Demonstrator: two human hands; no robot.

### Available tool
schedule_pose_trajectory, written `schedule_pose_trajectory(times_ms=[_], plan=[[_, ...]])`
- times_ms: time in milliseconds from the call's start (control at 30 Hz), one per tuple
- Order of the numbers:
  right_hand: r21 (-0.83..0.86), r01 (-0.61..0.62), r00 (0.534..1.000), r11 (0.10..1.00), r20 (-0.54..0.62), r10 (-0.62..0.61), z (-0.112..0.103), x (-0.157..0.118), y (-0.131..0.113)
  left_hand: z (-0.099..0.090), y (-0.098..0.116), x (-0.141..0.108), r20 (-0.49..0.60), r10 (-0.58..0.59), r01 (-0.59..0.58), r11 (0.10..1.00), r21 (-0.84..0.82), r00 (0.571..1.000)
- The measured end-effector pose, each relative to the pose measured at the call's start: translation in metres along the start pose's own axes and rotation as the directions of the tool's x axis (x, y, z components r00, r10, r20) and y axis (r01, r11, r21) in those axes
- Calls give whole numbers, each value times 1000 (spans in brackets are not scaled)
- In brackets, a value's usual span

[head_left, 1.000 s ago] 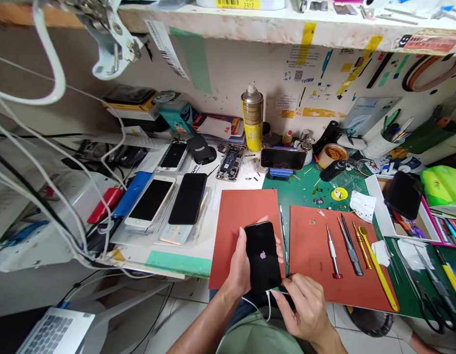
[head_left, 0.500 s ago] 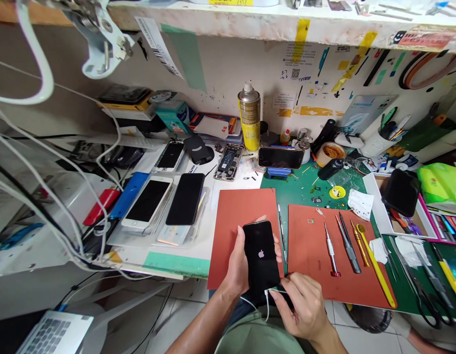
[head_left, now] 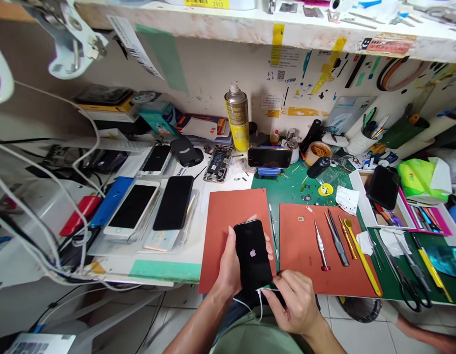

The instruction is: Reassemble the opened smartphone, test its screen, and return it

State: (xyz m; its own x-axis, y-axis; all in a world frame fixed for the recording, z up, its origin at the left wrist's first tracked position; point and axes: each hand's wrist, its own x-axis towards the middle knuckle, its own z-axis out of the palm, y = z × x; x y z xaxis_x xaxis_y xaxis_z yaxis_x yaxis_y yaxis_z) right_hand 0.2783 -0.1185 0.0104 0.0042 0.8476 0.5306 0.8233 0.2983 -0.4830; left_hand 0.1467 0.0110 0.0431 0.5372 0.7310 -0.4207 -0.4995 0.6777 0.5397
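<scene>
A smartphone (head_left: 253, 265) with a black screen and a lit apple logo lies tilted in my left hand (head_left: 231, 265). The fingers wrap behind it and show along its right edge. At its bottom edge sits the white plug of a charging cable (head_left: 260, 309), which hangs down towards my lap. My right hand (head_left: 294, 300) is closed by the phone's lower right corner, its thumb tip against the plug and the bent fingers at the corner. What lies between those fingers is partly hidden. Under the phone, at the bench edge, is a reddish-brown mat (head_left: 231, 211).
A metal spudger (head_left: 274, 231) lies between the mats. The right mat (head_left: 294, 255) carries a screwdriver (head_left: 321, 248), tweezers (head_left: 337, 241) and a yellow brush (head_left: 362, 258). Scissors (head_left: 410, 290) lie further right. Several phones, including a black one (head_left: 174, 202), lie left. A spray can (head_left: 238, 120) stands behind.
The view has shifted slightly to the right, so the bench things appear further left. Both hands keep their hold, and the apple logo stays lit.
</scene>
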Motion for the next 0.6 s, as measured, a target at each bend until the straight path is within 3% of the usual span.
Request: schedule_pose_trajectory(times_ms=[600], plan=[[-8, -9, 1000, 1000, 1, 9, 1, 0, -1, 5, 1, 1, -32, -5, 5, 1000, 27, 999]])
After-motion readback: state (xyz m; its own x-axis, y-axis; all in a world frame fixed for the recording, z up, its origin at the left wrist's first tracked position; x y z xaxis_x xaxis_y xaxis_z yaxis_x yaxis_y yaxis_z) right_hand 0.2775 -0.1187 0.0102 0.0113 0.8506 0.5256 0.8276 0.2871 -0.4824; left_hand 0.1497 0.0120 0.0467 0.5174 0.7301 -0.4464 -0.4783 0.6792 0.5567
